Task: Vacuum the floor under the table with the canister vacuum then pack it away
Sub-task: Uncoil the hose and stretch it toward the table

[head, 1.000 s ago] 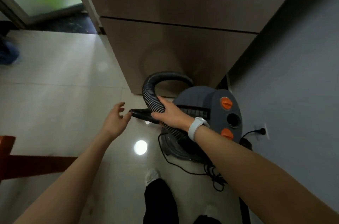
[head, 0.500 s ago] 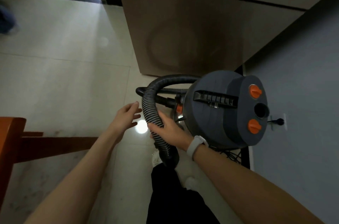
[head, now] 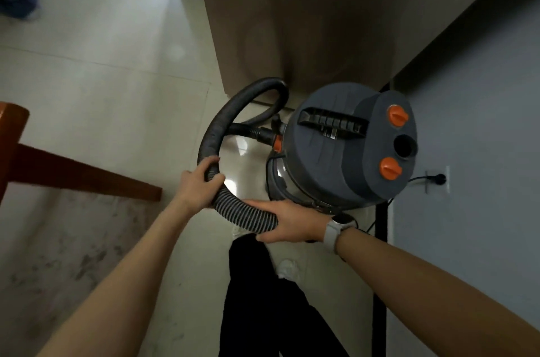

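Your left hand (head: 196, 187) and right hand (head: 295, 222) both have fingers wrapped round the ribbed hose (head: 245, 212), which loops to the left of the canister vacuum (head: 336, 158). Behind the vacuum stands a wooden cabinet (head: 306, 20); right of it, a plug in a wall socket (head: 436, 179); well left, a red-brown table frame (head: 73, 175).

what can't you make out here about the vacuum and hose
Head view only:
- Free end of the hose: covered by the right hand, so no nozzle can be told.
- Base of the vacuum canister: hidden beneath its own lid.
- Power cord route: the plug shows at the wall, the rest runs behind the canister.
- Left hand fingers: wrapped round the hose, tips partly out of sight.
- Knob markings: too small.
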Demonstrator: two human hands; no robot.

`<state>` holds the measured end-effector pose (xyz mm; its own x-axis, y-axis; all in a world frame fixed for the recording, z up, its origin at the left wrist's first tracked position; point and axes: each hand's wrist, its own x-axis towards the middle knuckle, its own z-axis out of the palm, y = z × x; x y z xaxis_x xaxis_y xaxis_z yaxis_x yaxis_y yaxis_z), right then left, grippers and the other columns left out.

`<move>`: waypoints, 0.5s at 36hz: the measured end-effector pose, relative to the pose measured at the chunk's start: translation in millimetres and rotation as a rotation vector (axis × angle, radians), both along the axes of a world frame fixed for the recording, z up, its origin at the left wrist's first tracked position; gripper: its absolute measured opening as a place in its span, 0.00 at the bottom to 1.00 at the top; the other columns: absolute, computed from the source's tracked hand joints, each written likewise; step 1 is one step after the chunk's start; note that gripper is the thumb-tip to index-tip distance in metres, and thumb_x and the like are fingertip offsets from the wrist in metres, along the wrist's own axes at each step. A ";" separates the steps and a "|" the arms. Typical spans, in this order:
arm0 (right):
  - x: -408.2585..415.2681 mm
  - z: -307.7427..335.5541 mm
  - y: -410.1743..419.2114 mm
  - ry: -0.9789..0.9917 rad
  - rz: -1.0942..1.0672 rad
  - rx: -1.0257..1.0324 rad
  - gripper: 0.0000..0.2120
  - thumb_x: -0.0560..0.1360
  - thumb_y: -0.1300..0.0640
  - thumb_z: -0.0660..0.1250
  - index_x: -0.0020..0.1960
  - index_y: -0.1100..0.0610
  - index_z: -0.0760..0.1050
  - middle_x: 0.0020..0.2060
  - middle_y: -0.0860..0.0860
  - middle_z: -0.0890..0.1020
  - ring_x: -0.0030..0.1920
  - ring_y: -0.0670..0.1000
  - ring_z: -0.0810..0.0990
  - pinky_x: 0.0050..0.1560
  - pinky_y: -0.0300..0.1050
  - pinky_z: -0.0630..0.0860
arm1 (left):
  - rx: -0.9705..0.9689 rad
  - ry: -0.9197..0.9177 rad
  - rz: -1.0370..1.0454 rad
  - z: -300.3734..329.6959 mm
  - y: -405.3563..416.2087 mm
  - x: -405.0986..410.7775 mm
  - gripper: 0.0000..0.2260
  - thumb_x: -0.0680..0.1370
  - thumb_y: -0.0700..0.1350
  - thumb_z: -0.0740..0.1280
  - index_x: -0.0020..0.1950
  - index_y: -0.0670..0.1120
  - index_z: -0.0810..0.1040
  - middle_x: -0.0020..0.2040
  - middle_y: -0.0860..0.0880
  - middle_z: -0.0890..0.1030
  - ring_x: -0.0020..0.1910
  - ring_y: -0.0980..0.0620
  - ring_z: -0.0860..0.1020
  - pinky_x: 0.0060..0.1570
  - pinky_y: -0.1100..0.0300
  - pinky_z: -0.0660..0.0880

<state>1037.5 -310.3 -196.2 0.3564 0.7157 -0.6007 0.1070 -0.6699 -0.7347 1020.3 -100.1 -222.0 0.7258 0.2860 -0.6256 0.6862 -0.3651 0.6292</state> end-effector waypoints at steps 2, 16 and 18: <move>-7.8 1.3 -9.1 -0.059 0.077 -0.035 0.34 0.74 0.55 0.69 0.75 0.47 0.58 0.63 0.51 0.75 0.56 0.48 0.74 0.52 0.40 0.70 | 0.234 0.088 -0.219 2.5 6.9 -20.3 0.17 0.79 0.48 0.61 0.67 0.54 0.73 0.65 0.41 0.62 0.59 0.41 0.71 0.60 0.51 0.73; -44.4 -1.3 -61.1 -0.315 0.033 -0.135 0.24 0.68 0.41 0.71 0.61 0.41 0.69 0.50 0.43 0.79 0.49 0.46 0.78 0.51 0.48 0.76 | 0.513 -0.195 -0.887 -6.9 7.7 -115.8 0.43 0.59 0.82 0.48 0.55 0.49 0.72 0.50 0.54 0.76 0.54 0.52 0.77 0.70 0.49 0.59; -47.3 -4.1 -71.5 -0.359 -0.056 -0.119 0.25 0.66 0.38 0.70 0.60 0.44 0.71 0.51 0.43 0.80 0.51 0.45 0.78 0.55 0.49 0.75 | 0.466 -0.239 -0.826 -4.3 2.7 -125.7 0.43 0.59 0.83 0.46 0.51 0.50 0.74 0.44 0.55 0.75 0.42 0.55 0.76 0.53 0.55 0.73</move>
